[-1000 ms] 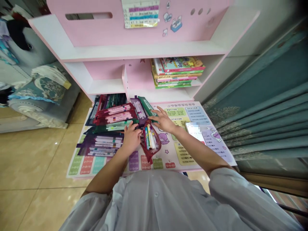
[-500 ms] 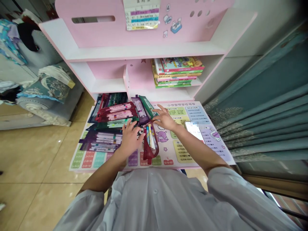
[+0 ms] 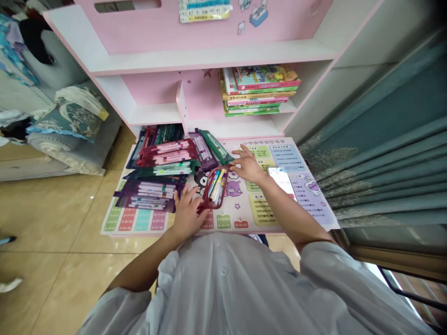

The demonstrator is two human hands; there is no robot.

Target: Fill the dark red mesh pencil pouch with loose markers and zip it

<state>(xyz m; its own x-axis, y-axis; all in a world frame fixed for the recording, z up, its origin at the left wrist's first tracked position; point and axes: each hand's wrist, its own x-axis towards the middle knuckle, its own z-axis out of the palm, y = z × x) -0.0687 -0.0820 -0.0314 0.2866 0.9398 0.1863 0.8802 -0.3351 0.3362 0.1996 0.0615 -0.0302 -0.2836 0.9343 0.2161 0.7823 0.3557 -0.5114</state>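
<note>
A dark red mesh pencil case [image 3: 210, 204] lies unzipped in front of me, slanting across the desk. Several markers [image 3: 218, 184] with white, yellow and blue parts show through its opening. My left hand [image 3: 187, 210] pinches the case's near left end between thumb and fingers. At the far right end, my right hand [image 3: 248, 165] grips the rim, with its other fingers raised. Left of the case is a purple mesh pencil case [image 3: 148, 196] full of pens. A green pencil case [image 3: 214, 146] lies just beyond my right fingertips.
More filled pencil cases, among them a red one [image 3: 171, 152] and a purple one [image 3: 203, 148], are piled at the back left. A phone [image 3: 282, 182] lies right of my right forearm. Stacked books [image 3: 260, 93] sit on the pink shelf unit [image 3: 209, 60] behind the desk.
The red case has turned, its near end swinging left and up. My left hand has come down from beside the case onto that end. My right hand has shifted slightly right.
</note>
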